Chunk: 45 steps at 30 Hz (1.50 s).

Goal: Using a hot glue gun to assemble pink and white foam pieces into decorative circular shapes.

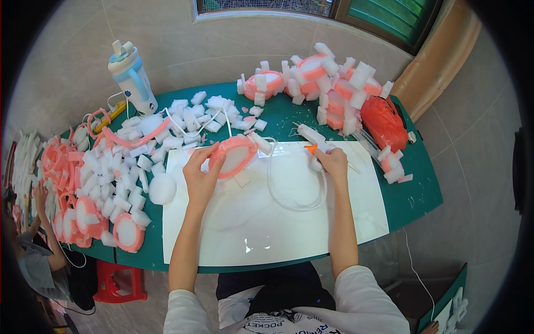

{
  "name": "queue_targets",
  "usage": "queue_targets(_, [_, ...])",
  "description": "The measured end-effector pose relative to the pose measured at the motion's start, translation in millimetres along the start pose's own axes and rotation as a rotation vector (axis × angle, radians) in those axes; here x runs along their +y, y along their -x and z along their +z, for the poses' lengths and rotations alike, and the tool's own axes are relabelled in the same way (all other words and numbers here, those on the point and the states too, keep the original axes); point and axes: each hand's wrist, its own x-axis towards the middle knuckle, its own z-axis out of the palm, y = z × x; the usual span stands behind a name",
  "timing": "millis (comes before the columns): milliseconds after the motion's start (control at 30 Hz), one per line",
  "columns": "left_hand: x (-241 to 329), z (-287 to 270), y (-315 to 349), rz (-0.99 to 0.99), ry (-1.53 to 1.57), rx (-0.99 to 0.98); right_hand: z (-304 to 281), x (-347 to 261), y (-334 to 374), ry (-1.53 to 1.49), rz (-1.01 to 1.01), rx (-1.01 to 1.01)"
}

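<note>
Head view: left hand pinches pink-rimmed disc; right hand grips part-hidden glue gun.

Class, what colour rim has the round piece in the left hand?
The rim is pink, clearest in the head view.

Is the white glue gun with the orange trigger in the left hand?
No, the right hand holds the white glue gun, while the left hand grips a round pink-and-white foam piece.
</note>
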Motion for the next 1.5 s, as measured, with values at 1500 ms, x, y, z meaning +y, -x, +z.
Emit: queue_targets(1500, [5, 1, 4, 0.080, -0.083, 0.038, 12, -59, 98, -0.837, -0.385, -0.859])
